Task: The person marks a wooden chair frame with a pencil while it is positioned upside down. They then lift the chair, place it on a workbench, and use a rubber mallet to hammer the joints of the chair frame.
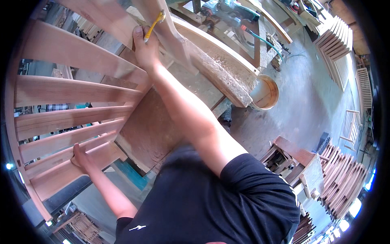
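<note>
A large slatted frame of bare reddish wood (77, 90) stands tilted at my left, with several wide slats between its side rails. Low down, my left hand (82, 157) grips one of its slats, thumb up and the other fingers mostly hidden behind the wood. My right hand (145, 49) is closed at the frame's upper corner, its thumb against the wood. From that hand sticks out a thin yellow stick-like tool (153, 27) with a knobby end; its kind is unclear. A curved wooden piece (172, 38) lies right beside the hand.
A rough wooden bench (227, 83) carries power tools (231, 10) and a teal hose (266, 42). A round tub (266, 93) stands on the floor beyond. Stacked wooden parts (343, 181) rise at the right, and more stacked frames (335, 44) stand farther off.
</note>
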A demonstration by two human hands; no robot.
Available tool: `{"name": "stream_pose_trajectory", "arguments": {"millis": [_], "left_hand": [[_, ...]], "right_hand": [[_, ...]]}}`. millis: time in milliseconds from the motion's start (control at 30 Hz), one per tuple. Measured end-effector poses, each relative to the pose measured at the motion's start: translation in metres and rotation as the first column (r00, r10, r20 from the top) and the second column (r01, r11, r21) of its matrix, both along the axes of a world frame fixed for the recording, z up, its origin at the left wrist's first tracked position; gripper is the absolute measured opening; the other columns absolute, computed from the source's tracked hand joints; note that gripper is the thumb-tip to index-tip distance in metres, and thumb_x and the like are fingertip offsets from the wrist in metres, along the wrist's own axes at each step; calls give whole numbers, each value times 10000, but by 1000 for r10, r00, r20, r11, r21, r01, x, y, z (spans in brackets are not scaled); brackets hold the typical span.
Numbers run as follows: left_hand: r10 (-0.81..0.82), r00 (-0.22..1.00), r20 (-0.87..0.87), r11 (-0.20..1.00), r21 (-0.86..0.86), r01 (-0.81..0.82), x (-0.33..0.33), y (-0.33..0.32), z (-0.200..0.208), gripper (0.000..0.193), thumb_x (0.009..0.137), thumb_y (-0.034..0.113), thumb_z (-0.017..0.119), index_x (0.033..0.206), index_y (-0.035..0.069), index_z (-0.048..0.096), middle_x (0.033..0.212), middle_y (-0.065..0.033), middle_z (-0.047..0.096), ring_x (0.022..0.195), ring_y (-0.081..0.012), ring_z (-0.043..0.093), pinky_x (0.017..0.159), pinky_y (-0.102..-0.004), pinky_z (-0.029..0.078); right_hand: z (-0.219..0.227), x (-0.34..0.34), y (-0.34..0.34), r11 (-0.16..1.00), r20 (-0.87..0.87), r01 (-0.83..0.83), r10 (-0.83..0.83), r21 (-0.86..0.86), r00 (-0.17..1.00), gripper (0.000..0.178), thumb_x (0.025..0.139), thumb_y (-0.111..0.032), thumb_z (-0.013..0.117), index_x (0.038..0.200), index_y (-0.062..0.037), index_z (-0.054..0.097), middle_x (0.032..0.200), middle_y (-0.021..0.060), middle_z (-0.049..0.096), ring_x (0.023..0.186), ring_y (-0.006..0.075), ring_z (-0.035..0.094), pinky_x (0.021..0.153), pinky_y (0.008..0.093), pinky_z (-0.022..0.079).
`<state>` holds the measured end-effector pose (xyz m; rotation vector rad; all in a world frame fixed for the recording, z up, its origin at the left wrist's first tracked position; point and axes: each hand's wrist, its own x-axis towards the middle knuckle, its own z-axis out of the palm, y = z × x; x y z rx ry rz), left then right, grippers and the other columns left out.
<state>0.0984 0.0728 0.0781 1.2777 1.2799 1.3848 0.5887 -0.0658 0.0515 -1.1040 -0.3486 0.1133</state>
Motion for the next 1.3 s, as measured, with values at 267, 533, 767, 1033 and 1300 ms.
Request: {"name": "stream_pose_trajectory", "arguments": {"millis": [267,533,767,1033,1300], "left_hand": [[53,997,-58,998,21,-52,18,-19,15,337,867,115,733,1133,-71,645,1139,-133,648,1030,-220,614,936,-346,495],[-28,1000,-6,1000,-9,28,7,-12,8,406,887,123,717,1218,-80,597,1187,-140,632,1067,-231,607,960,-360,487],[12,999,-50,1000,-17,-13,20,-24,18,432,908,152,702,1243,-99,598,1200,-148,631,1087,-248,597,986,-358,469],[41,991,-124,999,6,-41,27,-26,18,418,904,183,700,1200,-105,639,1181,-147,650,1067,-242,603,978,-355,463],[2,995,-95,994,111,8,42,-43,19,395,910,166,688,1216,-78,633,1186,-124,661,1062,-235,611,961,-351,470]], "right_hand": [[-5,2,5,996,72,75,-72,-54,995,436,1017,-394,540,820,-6,558,689,130,561,668,276,545,634,416,431],[-12,2,11,988,91,138,-131,-66,987,450,1023,-400,532,812,-4,571,651,103,559,629,220,553,610,395,438],[-5,-1,5,997,47,53,-50,-60,998,395,975,-367,586,941,26,599,907,260,636,892,456,595,795,527,440],[4,-31,-36,980,233,167,-138,-109,963,416,1000,-366,554,1108,34,595,990,274,640,1018,471,589,911,516,447],[-27,-36,-231,790,90,21,43,-613,995,401,1039,-431,554,1045,-40,642,833,99,672,789,235,653,739,420,534]]}}
